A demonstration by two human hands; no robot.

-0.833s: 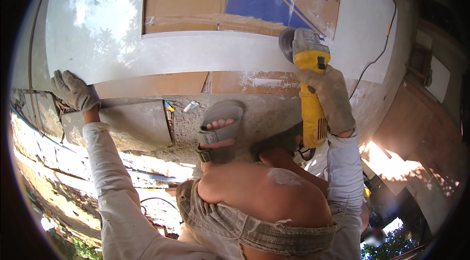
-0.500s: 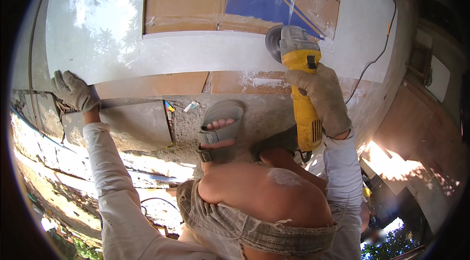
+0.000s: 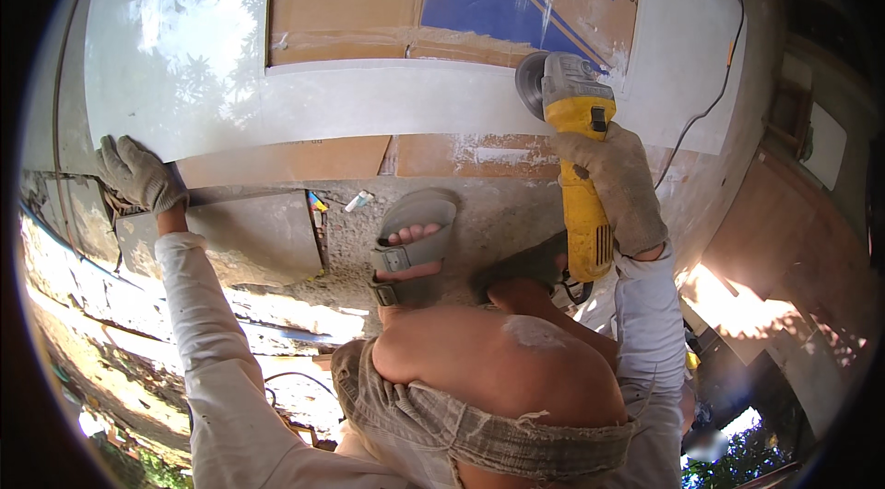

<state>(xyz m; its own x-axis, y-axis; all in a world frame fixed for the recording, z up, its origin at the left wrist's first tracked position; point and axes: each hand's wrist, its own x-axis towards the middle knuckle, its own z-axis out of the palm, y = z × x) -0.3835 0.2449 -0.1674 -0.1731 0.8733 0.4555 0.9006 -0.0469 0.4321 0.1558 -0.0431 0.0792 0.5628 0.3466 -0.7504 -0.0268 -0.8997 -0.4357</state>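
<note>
In a dusty grey glove, my right hand [image 3: 619, 180] wraps round the yellow body of an angle grinder [image 3: 586, 203]. The grinder's round disc [image 3: 530, 84] stands on edge at the sheet's inner cut edge; whether it touches cannot be made out. A glossy pale sheet [image 3: 369, 102] with a large rectangular opening lies flat before me. My left hand [image 3: 138, 174], gloved too, lies with outstretched fingers on the sheet's near left corner and holds nothing.
Dusty brown and blue cardboard [image 3: 350, 0] shows through the opening and along the near edge. A dark cord [image 3: 705, 116] runs down the right side. My sandalled foot [image 3: 413, 235] stands close to a grey panel [image 3: 244, 235] and a small white piece of litter [image 3: 359, 201].
My right hand and the grinder have shifted slightly right and a little nearer to me. My left hand stays in place.
</note>
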